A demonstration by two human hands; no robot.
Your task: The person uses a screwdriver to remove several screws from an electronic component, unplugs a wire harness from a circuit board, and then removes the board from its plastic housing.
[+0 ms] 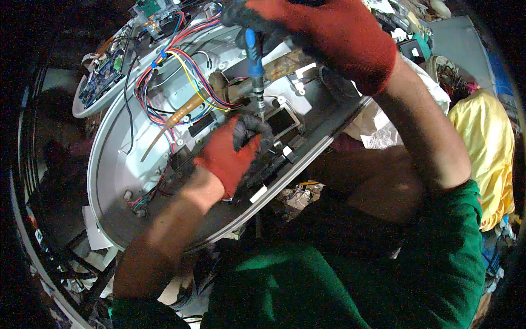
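A blue-handled screwdriver (255,55) stands nearly upright over a large oval grey-white plastic housing (104,159). My right hand (339,38), in a red glove with dark fingers, is closed around the handle's top end. Low on the shaft, my gloved left hand (230,151) has its fingers curled together at the metal tip. Those fingers hide where the tip meets the housing. A small rectangular frame with a dark window (283,122) is just right of the tip. Coloured wires (186,77) loop across the housing's left half, near a brown tapered strip (183,112).
A green circuit board (104,79) sits on another pale shell at the upper left. On the right are a yellow cloth (482,159) and crumpled white packaging (378,126). A dark metal frame (22,181) runs along the left side. Mixed scraps surround the housing.
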